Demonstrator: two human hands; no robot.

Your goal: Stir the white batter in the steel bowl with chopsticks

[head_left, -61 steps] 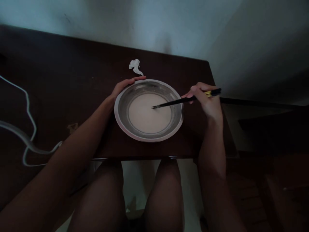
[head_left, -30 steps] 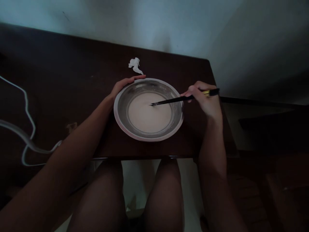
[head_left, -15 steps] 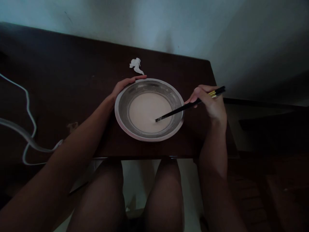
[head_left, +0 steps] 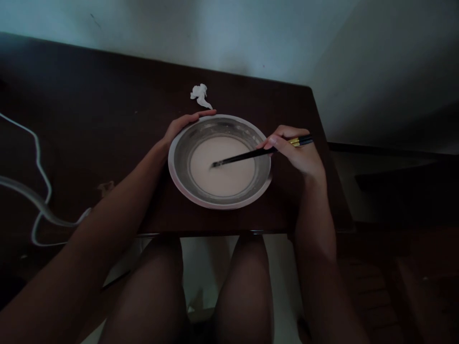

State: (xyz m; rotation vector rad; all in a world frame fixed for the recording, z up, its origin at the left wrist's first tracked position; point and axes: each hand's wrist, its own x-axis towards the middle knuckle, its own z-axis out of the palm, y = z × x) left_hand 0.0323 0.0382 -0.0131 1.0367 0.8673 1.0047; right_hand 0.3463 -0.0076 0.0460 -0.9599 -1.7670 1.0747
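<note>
A wide metal bowl (head_left: 182, 165) rests near the front edge of the dark table, holding a pale, creamy liquid (head_left: 225, 180). My left hand (head_left: 180, 126) curves around the bowl's far left side, its fingers along the outside of the rim. In my right hand (head_left: 296, 149), at the bowl's right side, is a pair of black chopsticks (head_left: 247, 155) with gold bands near the top. The fingers are closed round them, and their tips dip into the liquid left of its middle, slightly blurred. Part of my left hand is hidden behind the rim.
A crumpled white tissue (head_left: 201, 95) lies just beyond the bowl on the table (head_left: 118, 95). White cables (head_left: 43, 205) run over the left side. A pale wall (head_left: 222, 33) stands behind the table, and my knees are under its front edge.
My right hand has moved left, carrying the chopstick tips through the liquid to the left and slightly away from me. My left hand keeps its place on the bowl.
</note>
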